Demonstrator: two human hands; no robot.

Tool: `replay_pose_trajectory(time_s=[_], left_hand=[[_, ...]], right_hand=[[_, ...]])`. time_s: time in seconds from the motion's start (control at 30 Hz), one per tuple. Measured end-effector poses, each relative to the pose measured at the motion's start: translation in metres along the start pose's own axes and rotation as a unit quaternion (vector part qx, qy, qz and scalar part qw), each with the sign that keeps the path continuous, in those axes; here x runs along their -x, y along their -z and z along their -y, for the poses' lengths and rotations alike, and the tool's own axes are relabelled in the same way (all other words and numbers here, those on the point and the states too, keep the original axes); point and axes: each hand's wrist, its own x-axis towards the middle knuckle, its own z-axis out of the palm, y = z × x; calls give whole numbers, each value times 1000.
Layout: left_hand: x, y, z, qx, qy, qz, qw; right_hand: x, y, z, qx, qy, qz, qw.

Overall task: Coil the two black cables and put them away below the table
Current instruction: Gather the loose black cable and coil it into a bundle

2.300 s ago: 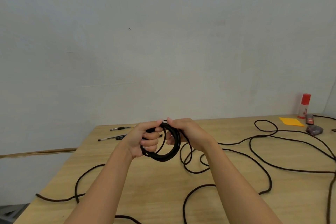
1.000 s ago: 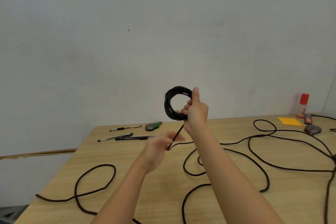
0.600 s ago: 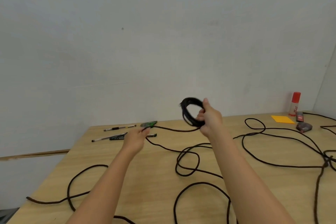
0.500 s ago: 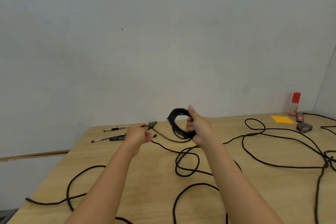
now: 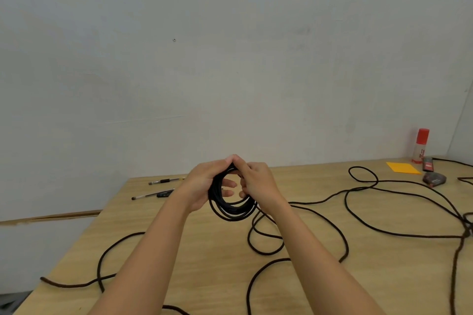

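Both forearms reach forward from the lower edge of the view and meet above the middle of the wooden table (image 5: pixel 204 250). The left hand (image 5: pixel 202 186) and the right hand (image 5: pixel 258 184) face each other, thumbs touching at the top, and together hold the coiled cable (image 5: pixel 230 208), a bundle of several black loops standing roughly upright in the air above the tabletop. The left fingers (image 5: pixel 227 188) pass through the opening of the coil, curled loosely around its left side; the right fingers close on its right side, though their tips are hidden behind the loops. The upper part of the coil is covered by both thumbs.

From the coil's right side the loose cable (image 5: pixel 345 240) trails down onto the table and runs in wide bends toward the right edge, where it tangles and is cut off by the frame. Whether this run belongs to one cable or two cannot be told. Another black cable length (image 5: pixel 99 263) loops over the near left corner and leaves the view at the bottom.

Two pens (image 5: pixel 153 194) lie beyond the left hand, partly hidden by it. At the far right stand a glue stick (image 5: pixel 421 146) and an orange paper square (image 5: pixel 403 168).
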Motion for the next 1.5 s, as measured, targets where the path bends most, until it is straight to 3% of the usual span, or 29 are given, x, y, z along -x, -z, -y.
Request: replay_pose_trajectory(time_s=[0.17,0.23,0.3,0.43,0.63,0.7,0.8,0.87,0.93,1.0,1.2,1.33,1.43,1.5], left_hand=[[-4,-12,1,-31,-53,-53,997],[-3,-12,0,-19,-61,-37,997],[-1,-10,0,-5,-64,-16,998],[2,-4,-2,23,-37,-11,999],[4,1,-9,-15,79,-6,997],[3,4,-9,30,61,-26,997],[-3,12,-10,200,-7,-107,974],[-7,25,-13,301,-64,-191,932],[-11,38,-15,340,-119,-258,896],[-14,43,-15,302,-151,-303,891],[-20,23,-5,268,-149,-305,901],[-20,14,-6,267,-147,-311,900],[-20,16,-9,192,-156,-351,903],[-25,25,-2,45,-162,-372,913]], right_hand=[[-1,-3,-3,156,65,-48,984],[-5,-5,-12,264,99,-94,955],[-6,-4,-12,302,117,-123,938],[-5,5,-4,134,76,34,987],[-8,4,2,169,136,1,976],[-9,8,4,130,108,8,985],[-8,23,-8,84,70,51,993],[-7,34,-22,126,41,61,989],[-5,40,-35,237,2,72,969],[-3,38,-39,303,-26,91,948],[-3,3,-18,181,-77,83,977],[1,-14,-36,284,-126,161,937],[1,-14,-39,325,-81,166,927],[-1,-12,-30,459,17,187,869]])
